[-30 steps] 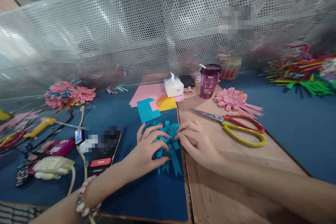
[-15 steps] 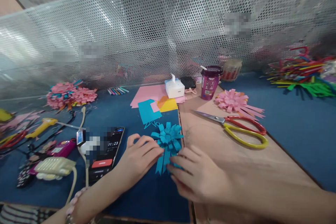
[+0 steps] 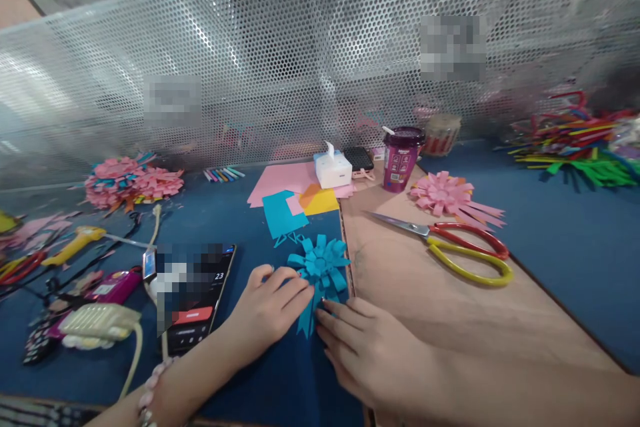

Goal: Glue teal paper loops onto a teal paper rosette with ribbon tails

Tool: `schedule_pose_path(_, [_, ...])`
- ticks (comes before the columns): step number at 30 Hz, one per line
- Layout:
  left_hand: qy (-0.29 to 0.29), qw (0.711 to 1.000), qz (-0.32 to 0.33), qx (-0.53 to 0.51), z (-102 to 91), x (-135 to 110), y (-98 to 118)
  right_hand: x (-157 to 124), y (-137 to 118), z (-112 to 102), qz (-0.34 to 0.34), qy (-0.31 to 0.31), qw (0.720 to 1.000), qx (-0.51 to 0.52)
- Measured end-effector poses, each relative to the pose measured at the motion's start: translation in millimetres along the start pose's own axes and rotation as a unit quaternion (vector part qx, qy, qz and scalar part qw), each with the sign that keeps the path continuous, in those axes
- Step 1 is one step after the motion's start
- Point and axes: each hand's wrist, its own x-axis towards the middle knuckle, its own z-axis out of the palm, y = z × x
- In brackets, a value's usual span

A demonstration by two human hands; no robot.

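Observation:
A blue paper flower (image 3: 321, 260) with looped petals and strip tails lies on the blue mat, between my two hands. My left hand (image 3: 275, 303) is curled at the flower's lower left, its fingertips pressed together against the paper. At the lower right, my right hand (image 3: 367, 343) has bent fingers closed over the tails and hides part of them. Just behind the flower lie a blue paper sheet (image 3: 280, 215) and small folded blue strips (image 3: 289, 239).
Red-and-yellow-handled scissors (image 3: 440, 240) and a pink paper flower (image 3: 443, 193) lie to the right. A purple cup (image 3: 401, 159) and tissue pack (image 3: 333, 170) stand behind. Leftward are a phone (image 3: 200, 313), a yellow glue gun (image 3: 75, 245) and cables. A perforated metal panel (image 3: 280, 67) closes the back.
My right hand has shifted slightly and its fingers cover more of the tails. My left hand stays at the flower's side, moved only a little. The flower remains in place.

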Motion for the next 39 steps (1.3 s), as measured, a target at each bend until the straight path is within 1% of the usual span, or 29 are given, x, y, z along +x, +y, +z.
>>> schedule_pose_path(6, [0.008,1.000,0.002,0.027,0.1,1.6,0.3,-1.8,2.5,3.0,-0.011,0.009,1.000,0.003])
schedule_pose_path(13, [-0.015,0.998,0.019,0.052,4.5,-0.6,-2.7,-2.2,1.8,3.4,-0.005,-0.003,1.000,0.009])
schedule_pose_path(20, [-0.021,0.998,0.010,0.050,9.7,-0.9,-2.4,-1.5,2.8,4.1,-0.002,-0.005,1.000,0.023])
schedule_pose_path(28, [-0.034,0.998,0.010,0.050,9.4,-4.5,-0.1,0.3,2.7,0.6,0.004,-0.012,0.999,0.032])
schedule_pose_path(34, [-0.010,0.999,-0.012,0.050,10.4,-6.6,-0.6,0.4,2.8,0.2,0.003,-0.014,0.999,0.033])
schedule_pose_path(39, [-0.007,0.998,-0.038,0.041,13.3,-4.9,-2.3,0.4,3.0,0.3,0.005,-0.016,0.999,0.035])
